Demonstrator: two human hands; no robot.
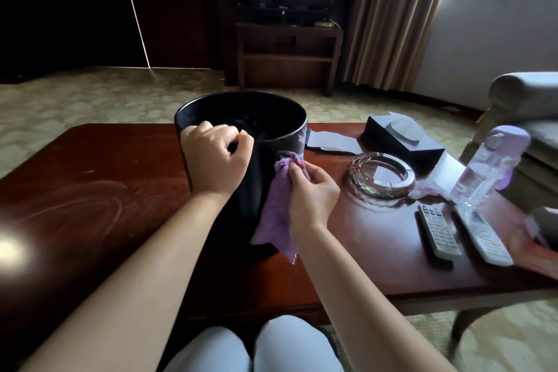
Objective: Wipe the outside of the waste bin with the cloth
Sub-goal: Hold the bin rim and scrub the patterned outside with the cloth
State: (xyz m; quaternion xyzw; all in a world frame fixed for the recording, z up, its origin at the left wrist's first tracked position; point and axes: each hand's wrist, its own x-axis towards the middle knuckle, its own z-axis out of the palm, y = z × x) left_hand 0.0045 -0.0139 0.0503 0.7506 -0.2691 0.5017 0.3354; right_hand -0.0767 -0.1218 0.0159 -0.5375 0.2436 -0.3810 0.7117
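Gripping the near rim of the round black waste bin (262,166), your left hand (216,160) has its fingers curled over the edge, the thumb on the outside wall and the fingertips hooked toward the inside. The bin stands upright on the dark red-brown polished wooden table (90,190), near its middle and directly in front of your knees. Your right hand (311,193) pinches the purple fuzzy cloth (276,214) between thumb and curled fingers and presses the bunched upper part against the bin's right outer wall, just below the rim; the rest of the cloth hangs down along the wall to the table. A patch of purple shows on the glossy wall above the cloth, probably its reflection, though the dim view makes that hard to settle. To the right of the bin, well apart from it, sits a round cut-glass ashtray (382,178), and behind that a black rectangular tissue box (401,142). Near the table's right edge stands a clear plastic bottle with a lilac lid (489,166), tilted in this wide view, and in front of it two pale grey remote controls (439,232) lie side by side.
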